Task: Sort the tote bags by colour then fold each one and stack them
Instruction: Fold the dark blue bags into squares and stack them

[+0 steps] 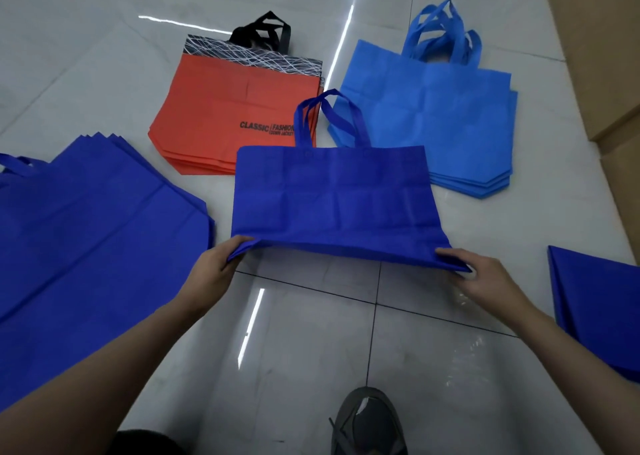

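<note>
Each grip pinched a six-o'clock corner of the royal-blue non-woven tote bag [332, 195] flat on the floor [311, 344], so the left hand [214, 267] and right hand [486, 278] needed to fold it evenly toward twelve o'clock.

Floor [304, 350] before you: orange bag stack [225, 108], light-blue stack [433, 119], dark-blue pile [86, 229] left, dark-blue stack [599, 299] right, one dark-blue bag [332, 195] centre.

Left hand [211, 267], right hand [485, 278] pinching dark blue tote bag [332, 195] bottom corners, tiled floor [311, 333]
</note>
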`<action>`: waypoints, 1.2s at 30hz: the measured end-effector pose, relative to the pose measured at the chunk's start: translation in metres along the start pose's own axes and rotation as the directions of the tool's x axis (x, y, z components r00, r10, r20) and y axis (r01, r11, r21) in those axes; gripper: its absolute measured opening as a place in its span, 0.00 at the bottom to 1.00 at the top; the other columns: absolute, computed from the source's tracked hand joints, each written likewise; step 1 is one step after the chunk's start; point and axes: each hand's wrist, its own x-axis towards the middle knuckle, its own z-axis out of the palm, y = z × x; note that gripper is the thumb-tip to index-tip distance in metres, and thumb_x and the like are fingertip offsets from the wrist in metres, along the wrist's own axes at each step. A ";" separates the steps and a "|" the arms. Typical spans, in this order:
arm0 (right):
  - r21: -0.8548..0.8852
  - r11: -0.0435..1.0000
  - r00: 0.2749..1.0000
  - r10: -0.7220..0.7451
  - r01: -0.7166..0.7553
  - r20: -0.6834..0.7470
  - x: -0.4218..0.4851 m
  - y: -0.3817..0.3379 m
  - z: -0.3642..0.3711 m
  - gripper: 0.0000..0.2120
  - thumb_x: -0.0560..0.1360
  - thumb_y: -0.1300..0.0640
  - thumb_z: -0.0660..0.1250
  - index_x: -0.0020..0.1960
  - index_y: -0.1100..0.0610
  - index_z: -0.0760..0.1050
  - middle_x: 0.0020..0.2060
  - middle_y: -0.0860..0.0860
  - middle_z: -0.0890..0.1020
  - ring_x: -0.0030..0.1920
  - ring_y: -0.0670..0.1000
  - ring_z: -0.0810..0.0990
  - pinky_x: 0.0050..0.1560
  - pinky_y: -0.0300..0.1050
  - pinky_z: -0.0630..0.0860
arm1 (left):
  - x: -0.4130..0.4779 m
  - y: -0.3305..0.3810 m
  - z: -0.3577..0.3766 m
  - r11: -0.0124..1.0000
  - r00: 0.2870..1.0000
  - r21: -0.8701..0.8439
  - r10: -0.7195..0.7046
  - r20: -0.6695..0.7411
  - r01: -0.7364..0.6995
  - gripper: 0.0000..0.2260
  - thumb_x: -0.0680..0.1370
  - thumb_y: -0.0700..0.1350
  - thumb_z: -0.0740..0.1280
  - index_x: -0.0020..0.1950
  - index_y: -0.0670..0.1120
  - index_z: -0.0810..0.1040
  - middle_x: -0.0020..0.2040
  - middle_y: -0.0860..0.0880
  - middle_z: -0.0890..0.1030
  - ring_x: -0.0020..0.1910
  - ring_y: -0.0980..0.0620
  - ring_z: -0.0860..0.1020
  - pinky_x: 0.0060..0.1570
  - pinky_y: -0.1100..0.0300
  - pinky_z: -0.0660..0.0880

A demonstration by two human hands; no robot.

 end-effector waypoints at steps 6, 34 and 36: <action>0.256 0.951 0.976 0.199 -0.171 -0.089 0.026 -0.002 -0.003 0.10 0.77 0.59 0.66 0.57 0.59 0.78 0.54 0.52 0.79 0.59 0.51 0.76 0.55 0.42 0.68 | 0.008 0.006 -0.002 0.957 0.983 -0.254 -0.163 -0.082 0.137 0.07 0.78 0.50 0.63 0.53 0.50 0.75 0.42 0.50 0.78 0.39 0.56 0.75 0.38 0.67 0.70; -0.481 0.771 0.893 -0.446 0.417 0.059 0.077 -0.118 0.164 0.25 0.78 0.48 0.50 0.73 0.54 0.63 0.72 0.52 0.66 0.72 0.54 0.64 0.68 0.58 0.65 | 0.038 -0.013 0.092 0.766 0.997 0.639 -0.029 -0.076 0.071 0.27 0.80 0.54 0.44 0.76 0.44 0.56 0.76 0.43 0.56 0.75 0.45 0.56 0.70 0.45 0.53; -0.483 0.723 0.870 -0.420 0.493 0.259 0.086 -0.131 0.181 0.25 0.79 0.47 0.45 0.75 0.50 0.60 0.74 0.49 0.62 0.74 0.52 0.61 0.71 0.56 0.63 | 0.039 -0.015 0.093 0.758 0.995 0.648 -0.015 -0.097 0.074 0.25 0.80 0.53 0.47 0.75 0.43 0.60 0.75 0.41 0.60 0.74 0.43 0.59 0.69 0.43 0.56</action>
